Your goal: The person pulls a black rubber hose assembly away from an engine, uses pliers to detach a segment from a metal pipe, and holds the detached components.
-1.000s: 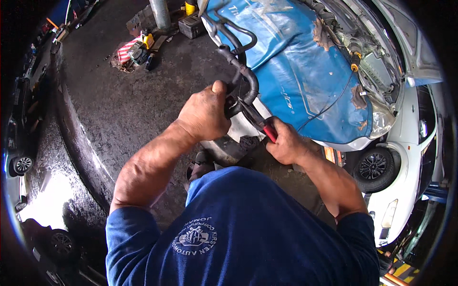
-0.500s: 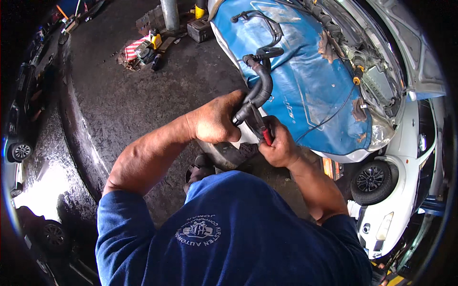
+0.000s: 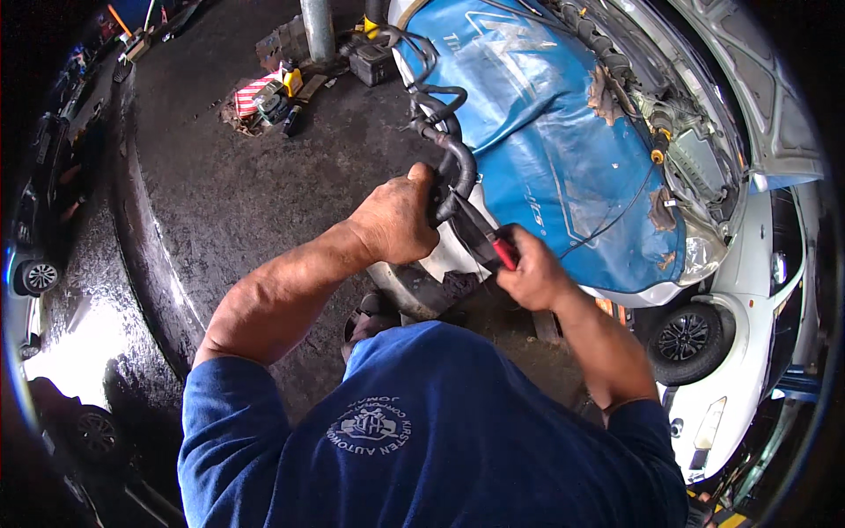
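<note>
A black rubber hose point(image 3: 464, 167) with branching bent lengths is held up in front of me, its upper loops hanging past the edge of the blue cover. My left hand point(image 3: 396, 218) is closed round the hose near its lower end. In my right hand point(image 3: 535, 271) are red-handled pliers point(image 3: 504, 254), fingers wrapped on the grips. The metal jaws reach up and left to the hose end, close to my left fist. Whether they pinch the hose itself or something on it, I cannot tell.
A blue fender cover point(image 3: 563, 167) lies over the white car's front beside the open engine bay point(image 3: 695, 150). A grey post point(image 3: 317, 31), a dark battery-like box point(image 3: 373, 64) and a yellow bottle point(image 3: 291, 81) stand on the dark floor point(image 3: 220, 185). A car wheel point(image 3: 685, 343) is at right.
The hose has swung left, off the middle of the blue cover. My left hand has turned and shifted slightly left, while my right hand with the pliers has moved a little right.
</note>
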Motion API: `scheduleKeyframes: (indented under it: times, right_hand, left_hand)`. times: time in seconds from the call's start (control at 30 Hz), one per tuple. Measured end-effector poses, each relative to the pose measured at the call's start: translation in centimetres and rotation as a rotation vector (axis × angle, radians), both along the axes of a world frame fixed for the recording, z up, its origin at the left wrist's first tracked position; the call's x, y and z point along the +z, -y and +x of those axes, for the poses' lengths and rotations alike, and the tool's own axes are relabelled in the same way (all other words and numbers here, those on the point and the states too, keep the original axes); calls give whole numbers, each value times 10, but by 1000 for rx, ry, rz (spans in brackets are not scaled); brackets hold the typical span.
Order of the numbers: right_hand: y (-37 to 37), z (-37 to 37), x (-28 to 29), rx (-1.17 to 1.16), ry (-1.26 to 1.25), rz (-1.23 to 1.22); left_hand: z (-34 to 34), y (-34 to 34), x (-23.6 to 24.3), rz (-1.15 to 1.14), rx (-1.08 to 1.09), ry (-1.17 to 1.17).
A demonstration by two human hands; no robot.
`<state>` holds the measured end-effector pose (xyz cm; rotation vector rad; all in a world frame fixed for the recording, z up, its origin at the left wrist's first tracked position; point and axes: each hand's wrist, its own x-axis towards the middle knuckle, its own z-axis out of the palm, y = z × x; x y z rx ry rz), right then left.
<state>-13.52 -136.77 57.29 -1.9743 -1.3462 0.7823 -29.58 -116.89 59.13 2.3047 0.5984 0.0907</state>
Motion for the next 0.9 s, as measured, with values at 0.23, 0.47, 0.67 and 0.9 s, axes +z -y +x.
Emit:
scheduleKeyframes:
  times: [0.23, 0.47, 0.67, 0.9]
  right_hand:
    - [-9, -8, 28, 111, -371, -56]
    - [-19, -34, 1, 100, -748, 93]
    - [-15, 4, 38, -11, -150, -216]
    - [-11, 11, 29, 35, -410, -100]
  left_hand:
    - [-11, -11, 1, -57, -162, 333]
    - [-3, -7, -29, -431, -24, 579]
    - [-2, -18, 8, -112, -103, 12]
    - [8, -10, 4, -288, -22, 192]
